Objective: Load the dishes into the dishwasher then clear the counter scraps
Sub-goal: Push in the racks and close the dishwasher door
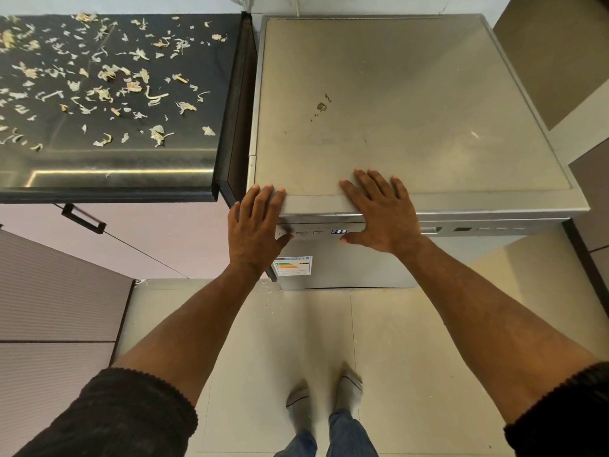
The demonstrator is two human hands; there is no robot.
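A silver freestanding dishwasher (412, 103) stands in front of me with its door closed and its blue display (339, 231) lit. My left hand (257, 225) lies flat on the front left corner of its top, thumb down by the control buttons. My right hand (379, 212) lies flat on the top's front edge, thumb hanging over the control panel. Both hands have straight fingers and hold nothing. To the left, pale vegetable scraps (105, 84) are strewn all over the black counter (131, 159). No dishes are in view.
A dark cabinet handle (84, 219) sticks out below the counter's front edge. A few scraps lie on the beige tiled floor (273, 305). My feet (324, 400) stand close to the dishwasher. Brown cabinet panels (560, 54) are at the right.
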